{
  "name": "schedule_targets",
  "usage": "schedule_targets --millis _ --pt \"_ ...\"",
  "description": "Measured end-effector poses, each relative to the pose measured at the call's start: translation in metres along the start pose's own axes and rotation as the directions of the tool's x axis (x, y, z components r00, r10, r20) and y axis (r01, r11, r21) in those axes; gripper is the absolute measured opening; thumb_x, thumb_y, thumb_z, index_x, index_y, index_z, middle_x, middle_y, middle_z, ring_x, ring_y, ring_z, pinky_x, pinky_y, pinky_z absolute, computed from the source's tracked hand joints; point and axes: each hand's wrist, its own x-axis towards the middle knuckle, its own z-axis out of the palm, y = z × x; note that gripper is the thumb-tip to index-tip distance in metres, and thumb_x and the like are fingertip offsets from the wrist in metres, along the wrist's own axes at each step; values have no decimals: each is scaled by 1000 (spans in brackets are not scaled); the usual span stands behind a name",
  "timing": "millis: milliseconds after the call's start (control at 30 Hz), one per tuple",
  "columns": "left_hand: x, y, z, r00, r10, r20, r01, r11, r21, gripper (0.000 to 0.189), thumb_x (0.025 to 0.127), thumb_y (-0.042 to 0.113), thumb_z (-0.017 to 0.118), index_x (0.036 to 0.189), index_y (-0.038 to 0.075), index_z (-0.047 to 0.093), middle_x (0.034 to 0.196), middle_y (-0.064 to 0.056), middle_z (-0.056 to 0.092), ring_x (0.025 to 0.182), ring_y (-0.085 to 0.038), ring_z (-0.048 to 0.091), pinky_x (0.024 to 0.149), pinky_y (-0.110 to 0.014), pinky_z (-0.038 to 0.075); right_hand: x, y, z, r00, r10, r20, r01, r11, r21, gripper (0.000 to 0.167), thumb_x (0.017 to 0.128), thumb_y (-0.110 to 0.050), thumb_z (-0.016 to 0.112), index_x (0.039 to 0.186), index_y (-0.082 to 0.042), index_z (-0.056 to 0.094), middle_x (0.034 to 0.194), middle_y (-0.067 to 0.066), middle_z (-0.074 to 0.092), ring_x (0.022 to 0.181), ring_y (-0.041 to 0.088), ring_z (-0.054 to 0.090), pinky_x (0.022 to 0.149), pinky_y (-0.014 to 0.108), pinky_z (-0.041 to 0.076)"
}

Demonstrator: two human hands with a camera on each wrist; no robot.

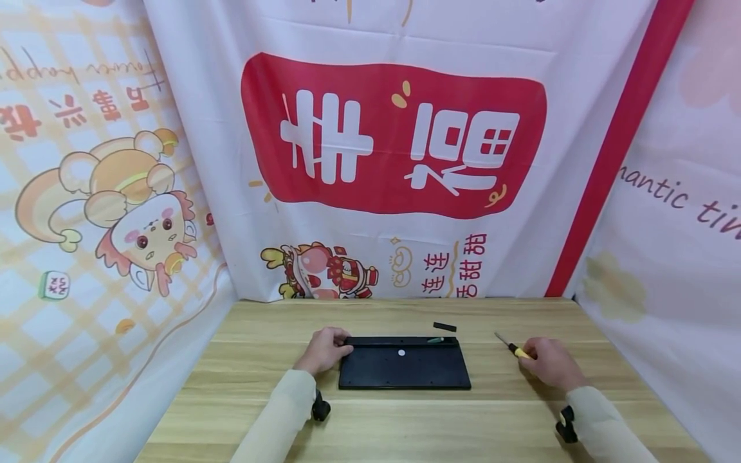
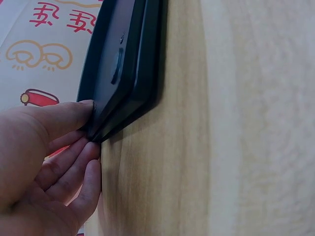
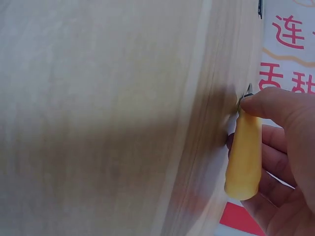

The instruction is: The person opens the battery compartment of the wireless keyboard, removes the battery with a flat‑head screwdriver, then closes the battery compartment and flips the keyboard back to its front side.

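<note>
A black keyboard (image 1: 404, 370) lies underside up on the table, with a round white sticker (image 1: 402, 352) near its middle. My left hand (image 1: 325, 350) pinches its far left corner; in the left wrist view the thumb (image 2: 74, 114) is on one side and fingertips are at the other. Along the keyboard's far edge, a small green cylinder, like a battery (image 1: 435, 340), sits in the raised strip's right part. My right hand (image 1: 552, 363) grips a screwdriver by its yellow handle (image 3: 245, 155), right of the keyboard. Its metal shaft (image 1: 502, 338) points forward and left.
A small black strip, like a battery cover (image 1: 444, 326), lies just beyond the keyboard's far right edge. The wooden table (image 1: 405, 424) ends at a printed cloth (image 1: 393, 231) behind, with more cloth hanging at both sides. Dark wrist devices (image 1: 320, 407) sit at both sleeves.
</note>
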Motion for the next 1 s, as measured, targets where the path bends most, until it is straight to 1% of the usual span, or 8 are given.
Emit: schedule_targets --millis 133,300,467,567,700,800,900,1000 --pt "1 -1 0 1000 14 2 -14 1000 3 25 97 17 78 121 10 78 113 -6 76 104 -21 70 91 -45 60 0 -4 -2 1000 12 11 -12 1000 -16 8 89 -11 79 86 -7 73 78 2 67 73 18 56 67 33 49" --pt "0 -1 0 1000 12 -2 -12 1000 3 24 97 17 78 120 11 78 113 -6 76 104 -21 70 92 -45 60 2 -7 -4 999 24 37 -22 999 -44 10 89 -13 80 90 -5 74 82 4 70 76 18 60 70 38 55" --pt "0 -1 -1 1000 15 -3 -15 1000 5 25 97 18 78 120 10 78 114 -7 77 105 -22 70 93 -45 60 8 -13 -13 999 -11 35 13 999 -43 17 88 -12 81 96 1 74 86 8 73 78 20 65 72 44 60" --pt "0 0 -2 1000 7 -6 -7 1000 0 24 97 18 78 120 11 78 114 -7 77 105 -22 70 93 -45 60 14 -22 -22 998 -22 61 24 999 -27 21 90 -13 81 103 2 75 88 8 73 80 19 64 74 44 60" --pt "1 0 -2 1000 13 -10 -13 1000 -5 24 97 18 78 120 11 78 114 -7 77 105 -22 71 93 -45 60 24 -37 -31 991 -72 117 73 997 -9 24 91 -15 82 108 0 75 92 5 74 83 17 64 78 44 61" --pt "1 -2 -1 1000 28 -9 -28 1000 0 24 96 18 79 120 11 78 113 -7 77 103 -21 71 92 -45 60 33 -51 -33 980 -118 157 121 993 -10 24 91 -16 83 109 -2 76 95 5 75 85 16 65 81 45 62" --pt "2 -3 -1 1000 25 -8 -25 1000 0 24 96 18 79 119 12 78 112 -6 77 102 -20 70 91 -44 60 42 -66 -31 967 -176 184 180 984 -1 25 90 -17 84 108 -2 76 97 8 77 85 17 66 82 44 62" --pt "2 -3 0 1000 21 -5 -21 1000 2 23 96 18 79 118 12 79 111 -5 77 102 -20 70 91 -44 60 51 -82 -23 952 -247 180 247 969 20 24 89 -16 85 106 -1 76 96 10 77 85 17 68 80 42 62"
